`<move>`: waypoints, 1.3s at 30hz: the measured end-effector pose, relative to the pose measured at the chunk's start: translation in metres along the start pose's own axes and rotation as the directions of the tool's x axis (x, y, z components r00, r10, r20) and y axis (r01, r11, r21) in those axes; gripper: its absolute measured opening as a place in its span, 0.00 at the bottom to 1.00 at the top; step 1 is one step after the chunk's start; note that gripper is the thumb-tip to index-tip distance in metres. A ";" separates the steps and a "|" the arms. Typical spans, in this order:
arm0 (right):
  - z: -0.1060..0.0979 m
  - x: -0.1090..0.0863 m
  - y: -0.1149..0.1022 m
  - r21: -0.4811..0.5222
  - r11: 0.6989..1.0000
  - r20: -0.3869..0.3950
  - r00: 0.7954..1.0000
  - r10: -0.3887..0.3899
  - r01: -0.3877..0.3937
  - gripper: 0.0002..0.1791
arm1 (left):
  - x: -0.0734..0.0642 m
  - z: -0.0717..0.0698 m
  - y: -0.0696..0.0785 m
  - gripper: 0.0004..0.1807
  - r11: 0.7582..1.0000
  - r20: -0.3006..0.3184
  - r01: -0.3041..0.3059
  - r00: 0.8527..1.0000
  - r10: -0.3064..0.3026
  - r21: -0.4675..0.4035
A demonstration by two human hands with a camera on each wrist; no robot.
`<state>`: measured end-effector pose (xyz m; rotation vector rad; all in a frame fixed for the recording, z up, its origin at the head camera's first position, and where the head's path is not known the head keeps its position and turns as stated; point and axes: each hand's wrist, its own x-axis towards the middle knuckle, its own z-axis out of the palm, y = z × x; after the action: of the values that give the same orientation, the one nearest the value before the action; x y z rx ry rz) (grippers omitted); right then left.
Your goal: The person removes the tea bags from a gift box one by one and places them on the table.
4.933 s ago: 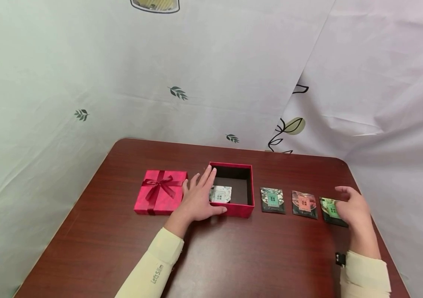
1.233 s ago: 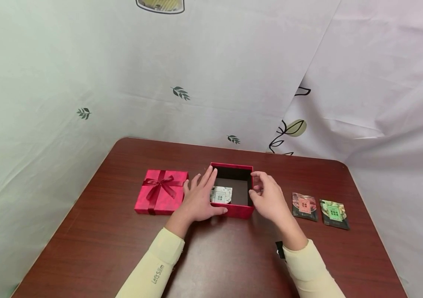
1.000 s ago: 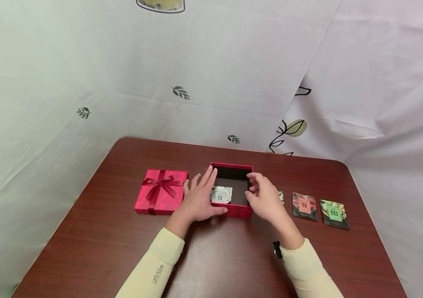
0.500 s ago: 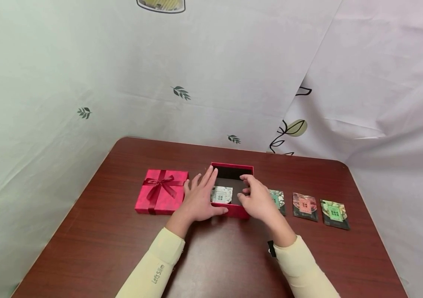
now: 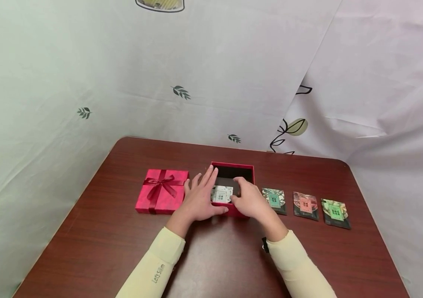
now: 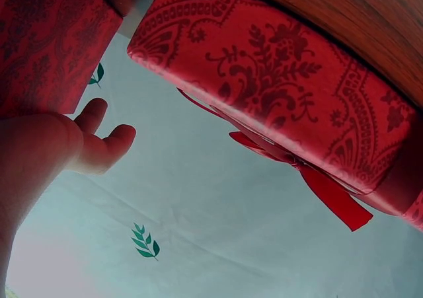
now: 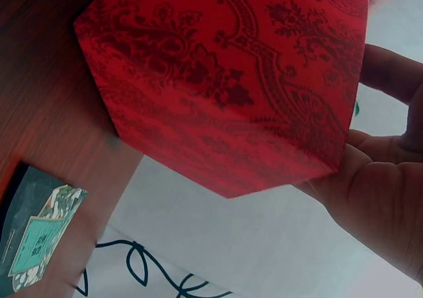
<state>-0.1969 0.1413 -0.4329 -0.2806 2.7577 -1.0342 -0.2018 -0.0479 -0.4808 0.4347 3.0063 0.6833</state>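
An open red patterned box (image 5: 232,171) with a dark inside stands near the middle of the table. A whitish sachet (image 5: 222,193) lies in its left front part. My left hand (image 5: 198,201) rests on the box's left side, fingers spread and straight, thumb at the front wall. Over the box's right side, my right hand (image 5: 251,201) reaches in with thumb and forefinger apart, close to the sachet's right edge; its other fingers are hidden. In the right wrist view, the box's outer walls (image 7: 225,80) cover much of the right hand (image 7: 380,186).
Left of the box lies its red lid (image 5: 145,199) with a ribbon bow. Three dark sachets stand in a row to the right: one with a teal label (image 5: 274,200), one red (image 5: 306,205), one green (image 5: 336,214). A fabric backdrop (image 5: 140,120) hangs behind the table.
From the green sachet at the far right, my right hand has come left, past the box's right wall, into the box beside the whitish sachet. My left hand, box and sachets stay put.
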 end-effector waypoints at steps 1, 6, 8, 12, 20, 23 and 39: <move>0.001 0.001 -0.001 -0.007 1.000 0.009 1.000 0.002 -0.002 0.33 | 0.000 0.000 0.000 0.69 1.000 -0.001 -0.001 1.000 0.001 0.001; 0.004 0.007 -0.003 -0.052 0.998 0.047 0.999 0.028 -0.025 0.35 | 0.001 0.000 0.000 0.69 1.000 -0.004 -0.003 1.000 0.003 0.006; 0.005 0.009 -0.004 -0.072 0.997 0.057 0.998 0.036 -0.032 0.35 | 0.001 0.000 0.000 0.69 1.000 -0.001 -0.003 1.000 0.003 0.005; 0.008 0.013 -0.005 -0.095 0.995 0.069 0.996 0.047 -0.040 0.35 | 0.001 0.000 0.000 0.69 1.000 0.000 -0.003 1.000 0.003 0.001; 0.012 0.020 -0.007 -0.083 0.994 0.104 0.991 0.084 -0.075 0.37 | 0.000 0.000 -0.001 0.69 1.000 -0.001 -0.005 1.000 0.005 0.000; 0.013 0.023 -0.007 -0.089 0.993 0.107 0.990 0.090 -0.081 0.38 | 0.000 -0.001 -0.001 0.69 1.000 0.001 -0.006 1.000 0.006 -0.003; 0.018 0.042 -0.004 -0.136 0.981 0.189 0.968 0.166 -0.141 0.41 | 0.000 0.000 -0.001 0.69 1.000 -0.009 -0.023 1.000 0.023 -0.003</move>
<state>-0.2325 0.1169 -0.4478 -0.1729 2.6170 -0.7570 -0.2016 -0.0487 -0.4807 0.4676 3.0127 0.6932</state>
